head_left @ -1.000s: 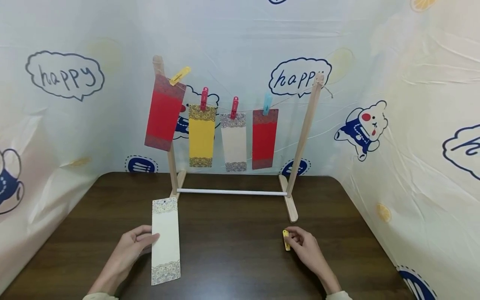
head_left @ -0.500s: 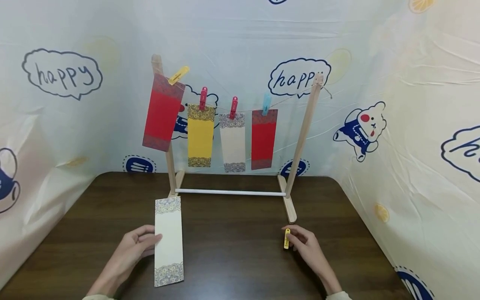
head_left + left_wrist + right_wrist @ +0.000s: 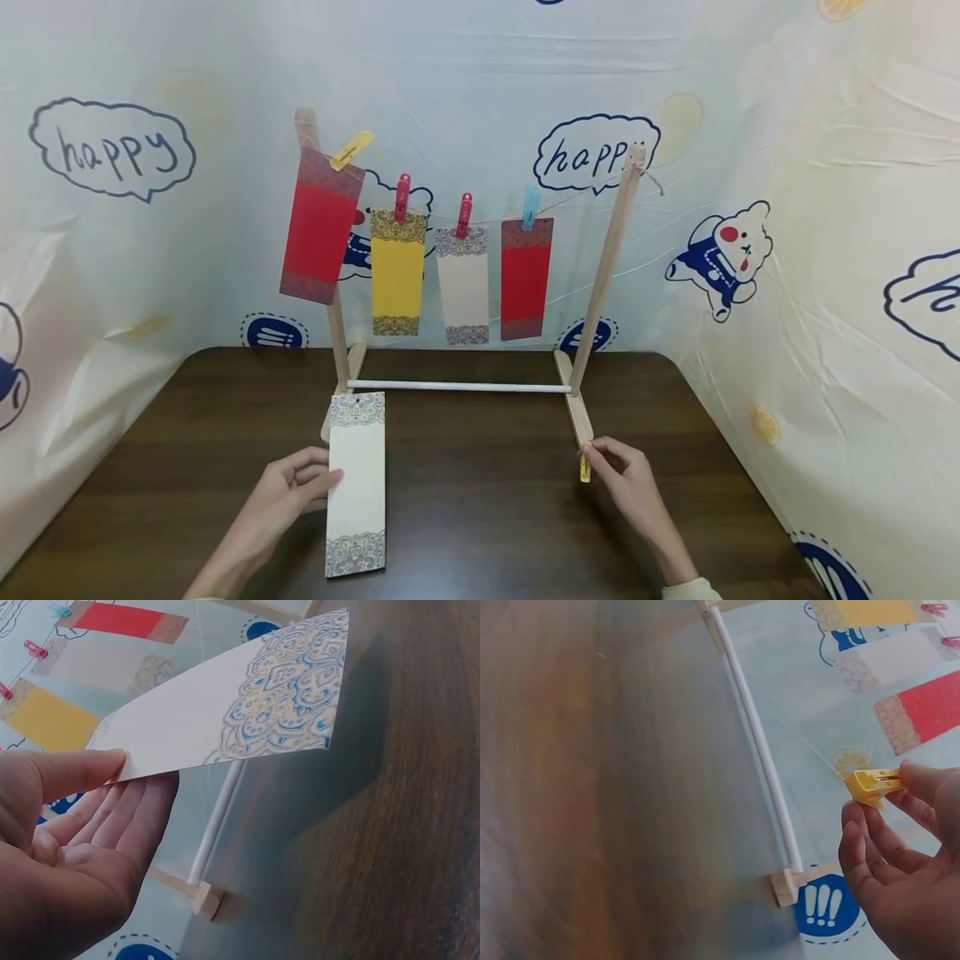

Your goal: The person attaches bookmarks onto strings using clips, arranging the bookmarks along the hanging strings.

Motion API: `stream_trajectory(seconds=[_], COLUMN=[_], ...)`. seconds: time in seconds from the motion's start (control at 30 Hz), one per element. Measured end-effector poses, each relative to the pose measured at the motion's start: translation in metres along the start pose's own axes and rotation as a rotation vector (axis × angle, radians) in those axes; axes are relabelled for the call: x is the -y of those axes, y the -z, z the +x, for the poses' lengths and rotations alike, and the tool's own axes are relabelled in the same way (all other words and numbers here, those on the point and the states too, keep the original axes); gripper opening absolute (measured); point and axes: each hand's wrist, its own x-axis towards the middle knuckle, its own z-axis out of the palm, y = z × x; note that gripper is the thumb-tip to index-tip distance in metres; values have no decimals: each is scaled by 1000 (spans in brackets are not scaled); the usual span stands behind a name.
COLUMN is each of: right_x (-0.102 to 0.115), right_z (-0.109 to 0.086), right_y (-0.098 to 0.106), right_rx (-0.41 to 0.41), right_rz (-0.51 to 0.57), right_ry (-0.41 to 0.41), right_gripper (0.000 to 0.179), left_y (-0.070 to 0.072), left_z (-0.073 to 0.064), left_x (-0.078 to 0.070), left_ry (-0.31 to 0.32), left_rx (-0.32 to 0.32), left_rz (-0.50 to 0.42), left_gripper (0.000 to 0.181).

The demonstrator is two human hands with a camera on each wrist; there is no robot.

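My left hand (image 3: 288,500) pinches the left edge of a white paper card (image 3: 357,479) with patterned lace-like bands at both ends. In the left wrist view the thumb lies over the card (image 3: 195,712) and the fingers are under it. On the right, my right hand (image 3: 630,483) pinches a small yellow clothespin (image 3: 585,468) between thumb and fingers. The right wrist view shows that yellow clothespin (image 3: 874,786) close up. Beyond the hands, a string on a wooden stand (image 3: 611,267) bears a red card (image 3: 318,225), a yellow card (image 3: 397,275), a white card (image 3: 462,287) and another red card (image 3: 527,283).
A yellow clothespin (image 3: 351,151), two red clothespins such as the left one (image 3: 402,197), and a blue clothespin (image 3: 531,208) clip the hanging cards. A white rod (image 3: 457,386) joins the stand's feet on the dark wooden table (image 3: 480,517). Printed cloth (image 3: 465,83) hangs behind.
My left hand has carried the white card rightward, and it now overlaps the stand's left foot. My right hand has moved slightly up and right with the yellow clothespin.
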Motion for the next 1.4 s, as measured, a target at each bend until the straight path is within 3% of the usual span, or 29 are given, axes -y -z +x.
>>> stream_trajectory(seconds=[0.3,0.5,0.77,1.07,1.4], right_x=[19,34,51,72,99], right_z=[7,8,12,17,22], right_y=[16,26,41,58,69], right_rx=[-30,-34,-70,-49,-7], right_rz=[-122,-140,-286,-339,-354], right_ry=[13,37,88,120,158], right_gripper=[12,13,40,26,27], left_y=[1,2,-1,-7,-19], left_z=[-1,-2,-2,-3,0], left_x=[-6,-11,-23,-36,-51], left_ry=[-24,-72,-57,-149,-181], left_rx=[6,15,-10,10,32], left_rz=[25,34,94,116,160], left_gripper=[34,30,28,26,28])
